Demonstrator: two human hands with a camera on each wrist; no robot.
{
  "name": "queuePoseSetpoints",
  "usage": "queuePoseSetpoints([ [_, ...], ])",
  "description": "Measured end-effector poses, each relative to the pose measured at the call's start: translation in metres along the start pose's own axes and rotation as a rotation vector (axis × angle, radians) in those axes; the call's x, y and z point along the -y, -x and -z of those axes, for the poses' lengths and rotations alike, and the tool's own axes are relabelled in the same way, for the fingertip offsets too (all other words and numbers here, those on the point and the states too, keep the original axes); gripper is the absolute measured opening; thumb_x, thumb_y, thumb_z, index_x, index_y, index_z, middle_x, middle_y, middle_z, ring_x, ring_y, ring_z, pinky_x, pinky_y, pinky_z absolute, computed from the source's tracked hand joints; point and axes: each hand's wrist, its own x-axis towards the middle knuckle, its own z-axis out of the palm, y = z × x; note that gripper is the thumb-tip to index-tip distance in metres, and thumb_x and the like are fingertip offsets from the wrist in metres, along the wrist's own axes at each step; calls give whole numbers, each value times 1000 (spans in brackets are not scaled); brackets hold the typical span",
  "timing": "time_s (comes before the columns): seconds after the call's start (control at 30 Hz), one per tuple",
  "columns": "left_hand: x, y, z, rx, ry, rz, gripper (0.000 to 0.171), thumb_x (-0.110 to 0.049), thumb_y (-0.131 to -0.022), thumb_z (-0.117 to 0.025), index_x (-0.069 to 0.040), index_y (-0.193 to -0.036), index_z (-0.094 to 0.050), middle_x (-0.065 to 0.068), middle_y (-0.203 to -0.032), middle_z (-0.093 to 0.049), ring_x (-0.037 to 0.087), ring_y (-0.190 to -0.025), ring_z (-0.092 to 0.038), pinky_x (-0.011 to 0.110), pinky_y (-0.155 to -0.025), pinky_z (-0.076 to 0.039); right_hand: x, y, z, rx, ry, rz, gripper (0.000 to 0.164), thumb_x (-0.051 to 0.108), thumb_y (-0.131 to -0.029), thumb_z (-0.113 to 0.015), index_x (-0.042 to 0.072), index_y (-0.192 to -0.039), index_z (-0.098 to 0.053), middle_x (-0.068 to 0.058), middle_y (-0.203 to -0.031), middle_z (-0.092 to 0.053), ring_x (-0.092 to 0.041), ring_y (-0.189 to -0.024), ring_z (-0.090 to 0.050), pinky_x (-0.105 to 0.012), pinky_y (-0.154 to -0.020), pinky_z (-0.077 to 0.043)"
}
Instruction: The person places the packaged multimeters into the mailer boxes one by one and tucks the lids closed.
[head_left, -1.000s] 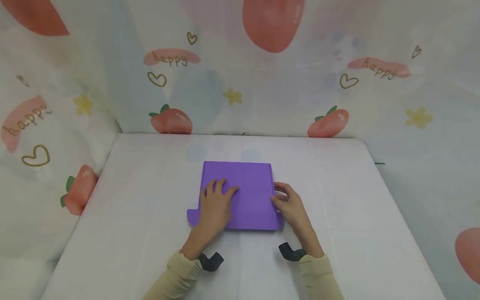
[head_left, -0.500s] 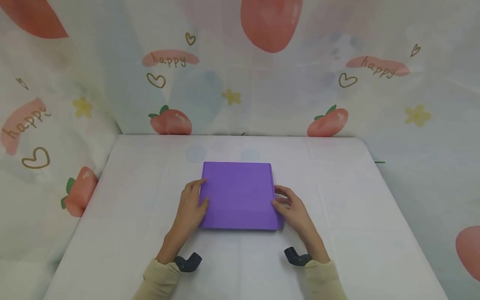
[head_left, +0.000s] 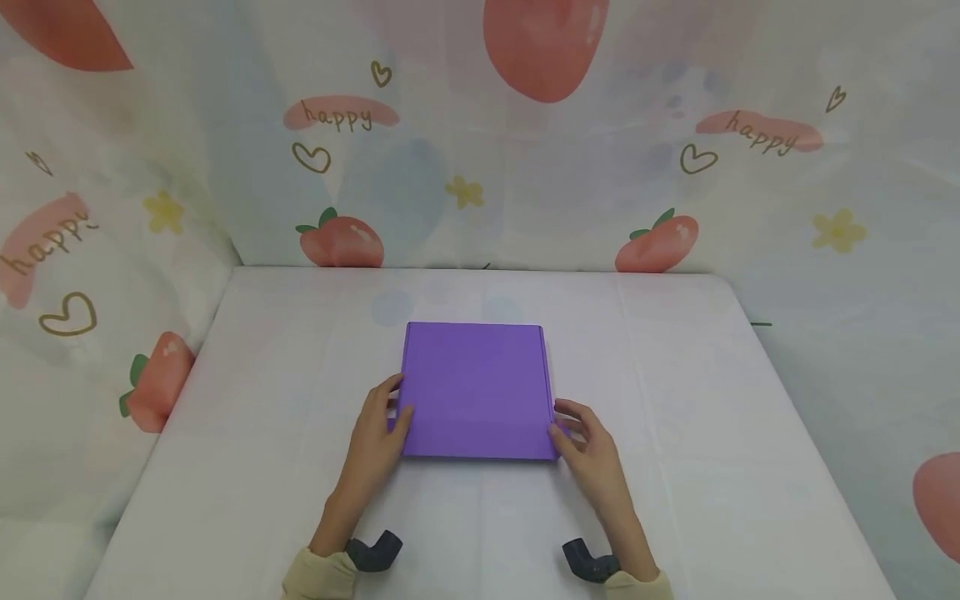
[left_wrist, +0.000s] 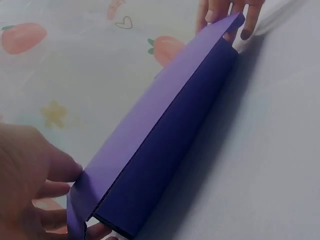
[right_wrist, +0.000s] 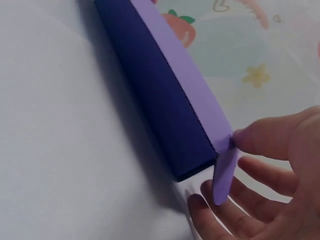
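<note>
A flat purple cardboard box (head_left: 476, 387) lies on the table, its lid on top and its front edge toward me. My left hand (head_left: 377, 429) holds the front left corner, thumb on the lid's edge and fingers around the left side flap (left_wrist: 76, 212). At the opposite corner my right hand (head_left: 596, 458) has its thumb on the lid and its fingers behind the right side flap (right_wrist: 225, 175). Both flaps hang bent down outside the box. In the left wrist view the lid's front strip (left_wrist: 145, 117) overhangs the darker front wall (left_wrist: 172, 135).
White cloth covers the table (head_left: 720, 442). Behind it and at the sides hangs a printed curtain (head_left: 525, 183) with strawberries, hearts and flowers. A dark curved wrist mount (head_left: 375, 552) sits at the left wrist, and a matching mount (head_left: 590, 562) at the right.
My left hand has moved off the lid's top to its left edge. Both hands have slid toward the front corners, and the outspread side flaps are now bent down. The box stays in place.
</note>
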Motion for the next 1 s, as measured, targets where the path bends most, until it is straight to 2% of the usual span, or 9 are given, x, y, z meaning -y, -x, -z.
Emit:
queuePoseSetpoints([
  [0.17, -1, 8, -8, -51, 31, 41, 54, -15, -107, -57, -13, -158, -40, 13, -151, -53, 32, -131, -56, 51, -105, -49, -3, 11, -7, -96, 64, 27, 41, 10, -100, -67, 5, -140, -58, -17, -147, -60, -39, -139, -57, -51, -105, -55],
  [0.3, -3, 12, -13, -64, 46, 38, 54, -14, -108, -52, -13, -160, -37, 14, -151, -53, 32, -131, -55, 51, -106, -48, -5, 18, -13, -172, 92, 81, 37, 7, -100, -67, 2, -136, -61, -19, -145, -62, -40, -137, -59, -49, -101, -57],
  [0.4, -3, 14, -14, -67, 52, 42, 55, -15, -108, -51, -14, -161, -36, 16, -153, -54, 34, -135, -55, 54, -110, -46, -6, 20, -17, -197, 81, 102, 36, 6, -101, -65, 1, -137, -61, -21, -145, -61, -42, -134, -61, -46, -99, -58],
  [0.6, -4, 14, -14, -45, 73, 49, 57, -15, -108, -50, -11, -162, -34, 21, -162, -45, 34, -153, -41, 55, -124, -35, -7, 23, -20, -191, 59, 77, 35, 8, -102, -64, 3, -136, -60, -21, -141, -65, -39, -130, -65, -44, -101, -57],
  [0.77, -4, 14, -16, -46, 80, 57, 58, -14, -108, -50, -12, -163, -33, 21, -164, -42, 35, -153, -40, 57, -124, -35, -4, 25, -21, -161, 1, 71, 34, 6, -103, -62, 1, -136, -58, -22, -139, -65, -41, -130, -65, -47, -105, -54],
  [1.0, -7, 13, -17, -51, 52, 61, 57, -14, -108, -49, -10, -163, -33, 21, -164, -42, 37, -153, -40, 58, -123, -35, 0, 24, -19, -122, -57, 17, 33, 6, -104, -59, 1, -137, -56, -24, -148, -58, -40, -133, -62, -40, -103, -55],
])
